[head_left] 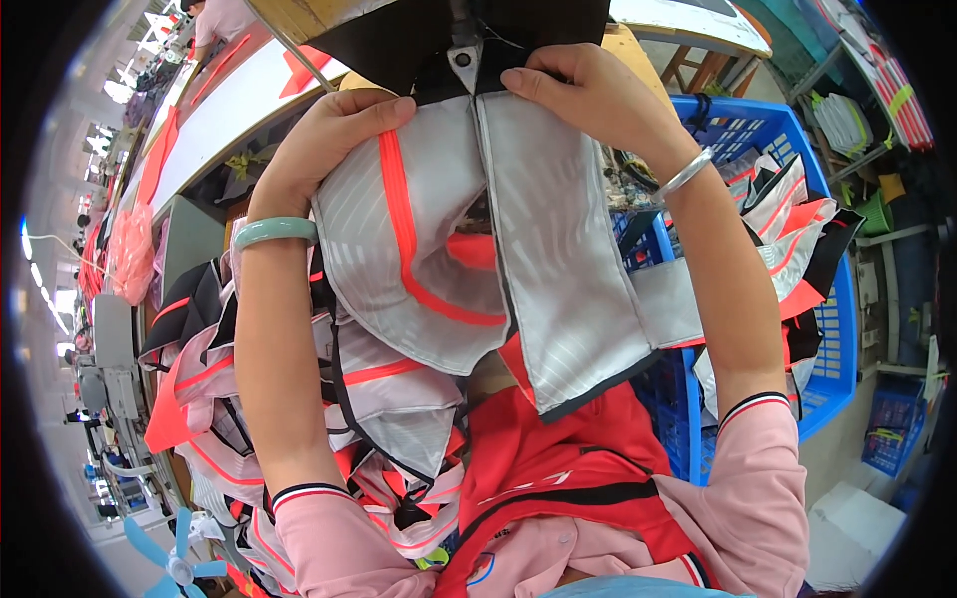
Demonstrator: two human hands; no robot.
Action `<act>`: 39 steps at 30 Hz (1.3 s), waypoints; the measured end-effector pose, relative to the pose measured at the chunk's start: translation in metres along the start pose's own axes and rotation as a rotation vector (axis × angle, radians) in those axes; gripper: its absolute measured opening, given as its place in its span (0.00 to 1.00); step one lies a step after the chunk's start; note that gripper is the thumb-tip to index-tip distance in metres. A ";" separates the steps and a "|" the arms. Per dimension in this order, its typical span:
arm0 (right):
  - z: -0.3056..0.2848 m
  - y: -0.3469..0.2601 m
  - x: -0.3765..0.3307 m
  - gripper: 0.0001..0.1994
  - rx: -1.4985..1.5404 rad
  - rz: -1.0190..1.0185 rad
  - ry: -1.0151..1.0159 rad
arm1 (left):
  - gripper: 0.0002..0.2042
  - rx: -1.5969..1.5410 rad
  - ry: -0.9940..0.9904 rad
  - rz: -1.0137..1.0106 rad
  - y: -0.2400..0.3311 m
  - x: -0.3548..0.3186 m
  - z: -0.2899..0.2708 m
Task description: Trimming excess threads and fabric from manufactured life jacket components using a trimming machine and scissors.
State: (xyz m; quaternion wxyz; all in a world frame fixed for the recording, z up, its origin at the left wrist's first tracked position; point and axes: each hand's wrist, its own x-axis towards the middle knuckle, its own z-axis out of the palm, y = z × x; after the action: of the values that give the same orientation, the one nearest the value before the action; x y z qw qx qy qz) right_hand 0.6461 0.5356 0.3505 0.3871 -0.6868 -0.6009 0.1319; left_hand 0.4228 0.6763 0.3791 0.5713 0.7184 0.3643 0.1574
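Observation:
A silver-grey reflective fabric piece (558, 229) with neon red-orange trim and black edging hangs from both my hands. My left hand (334, 140) is closed on its upper left edge, thumb on top. On the upper right edge, my right hand (598, 95) pinches the cloth between thumb and fingers. Between the hands, a pointed metal part (464, 65) with a round hole meets the top of a seam that runs down the fabric. Behind it lies a black surface (379, 50). The fingertips under the cloth are hidden.
A heap of similar grey and red pieces (389, 399) lies at lower left. To the right stands a blue plastic basket (842, 349) with more pieces. A white worktable (209, 110) extends at far left, where another person (221, 20) sits. A red apron (568, 448) covers my lap.

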 end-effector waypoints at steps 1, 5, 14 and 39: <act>0.001 0.000 -0.001 0.19 -0.005 -0.023 0.028 | 0.16 -0.008 -0.002 0.005 0.000 -0.001 -0.001; -0.026 0.006 -0.006 0.19 -0.010 -0.009 0.102 | 0.16 -0.007 0.057 0.019 -0.002 -0.004 -0.026; -0.019 -0.064 -0.126 0.17 -0.144 -0.575 -0.089 | 0.22 0.466 -0.592 0.347 0.004 -0.046 0.073; -0.003 -0.025 -0.114 0.12 -0.094 -0.202 -0.137 | 0.12 0.280 -0.008 0.427 -0.061 -0.127 0.074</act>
State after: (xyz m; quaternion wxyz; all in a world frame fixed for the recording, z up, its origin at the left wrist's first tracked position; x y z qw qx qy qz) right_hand 0.6021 0.4287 0.3372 0.3238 -0.6294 -0.6977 0.1107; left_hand 0.3623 0.5396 0.3238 0.4216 0.8517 0.2202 0.2200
